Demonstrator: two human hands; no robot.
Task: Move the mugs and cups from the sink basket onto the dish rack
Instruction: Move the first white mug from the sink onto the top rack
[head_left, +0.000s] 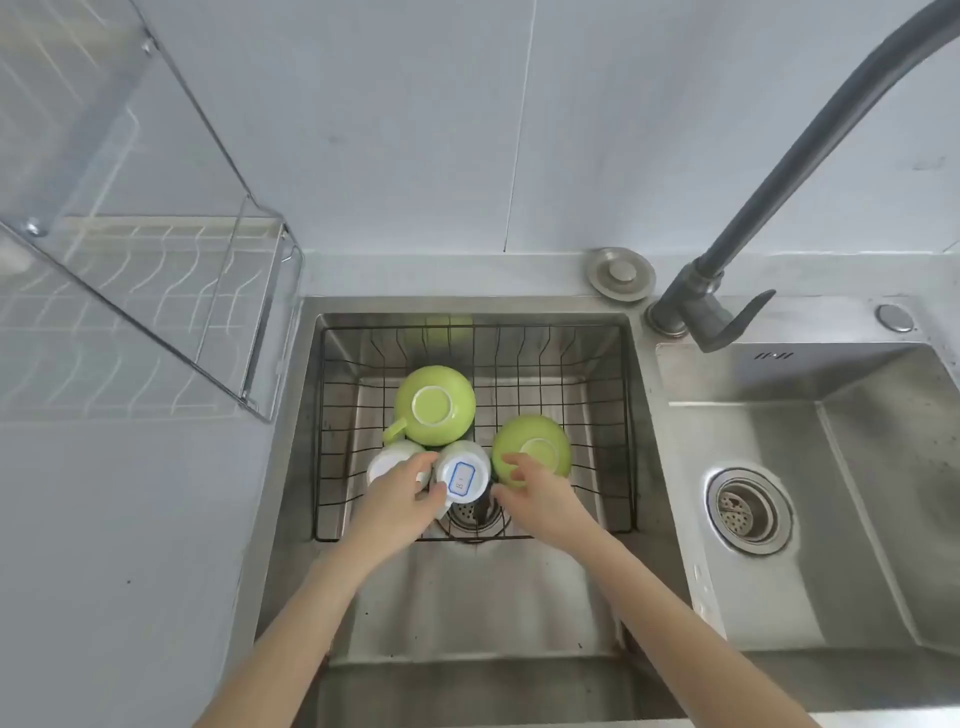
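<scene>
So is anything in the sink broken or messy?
Nothing looks broken or spilled. The two green mugs and two white cups sit upside down in the wire basket. One white cup has a blue-edged label on its bottom, which seems deliberate.

Single head-worn view, steeply downward and close over the sink (644, 467).
</scene>
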